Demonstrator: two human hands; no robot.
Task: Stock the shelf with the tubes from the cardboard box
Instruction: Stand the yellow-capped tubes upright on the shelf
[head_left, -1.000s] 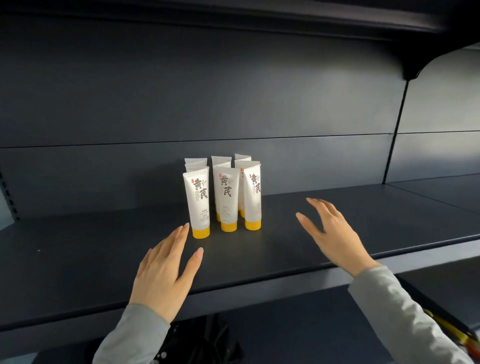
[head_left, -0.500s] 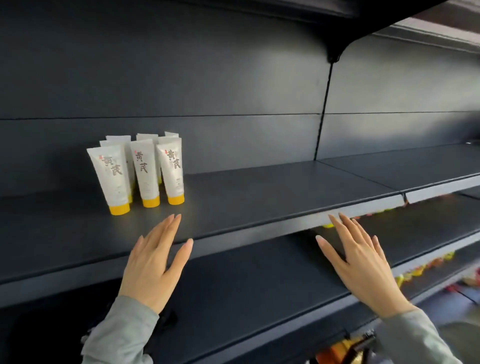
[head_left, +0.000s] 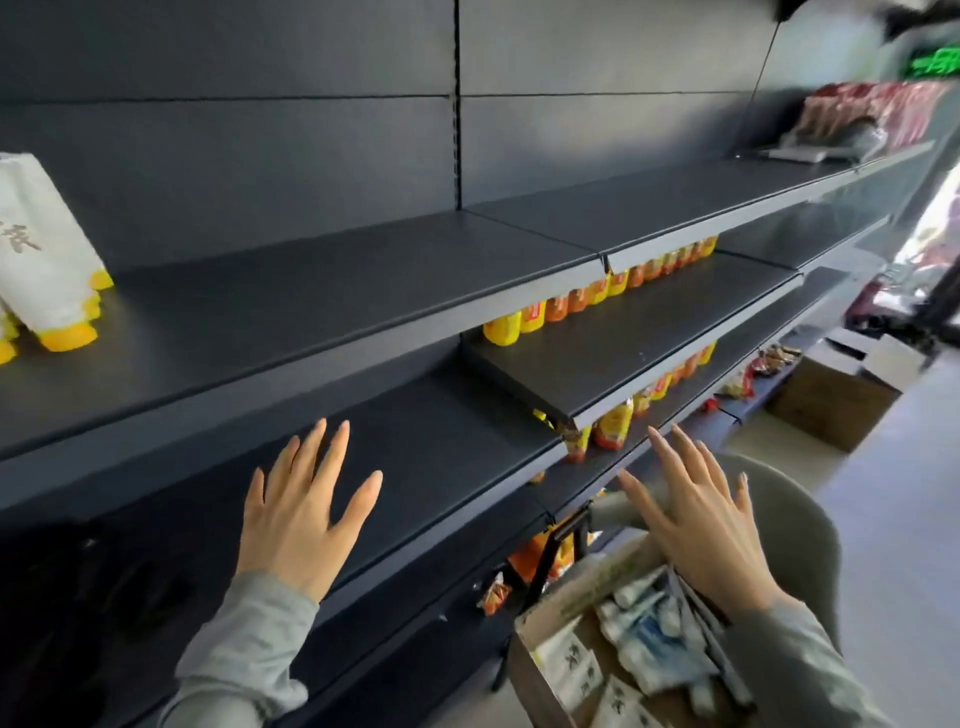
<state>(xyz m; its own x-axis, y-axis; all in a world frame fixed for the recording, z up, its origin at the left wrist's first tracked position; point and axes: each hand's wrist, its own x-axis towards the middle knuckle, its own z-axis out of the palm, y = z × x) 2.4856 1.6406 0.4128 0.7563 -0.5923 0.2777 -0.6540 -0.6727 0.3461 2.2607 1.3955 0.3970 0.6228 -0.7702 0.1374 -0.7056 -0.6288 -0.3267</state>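
Note:
Several white tubes with yellow caps (head_left: 44, 260) stand on the dark shelf (head_left: 322, 291) at the far left edge of view. A cardboard box (head_left: 535, 654) at the bottom right holds several white and blue tubes (head_left: 644, 639) lying loose. My left hand (head_left: 301, 509) is open, fingers spread, in front of the lower shelf and holds nothing. My right hand (head_left: 696, 509) is open too, spread just above the box's far rim, holding nothing.
Yellow and orange packets (head_left: 597, 296) line the lower shelves to the right. A grey round seat (head_left: 795, 525) sits under the box. Another cardboard box (head_left: 831, 400) stands on the floor farther right. Red packages (head_left: 872, 114) lie on the far upper shelf.
The view has swung right and down, so the standing tubes slid to the left edge and the box of tubes came into sight. Both hands stayed open and dropped away from the shelf.

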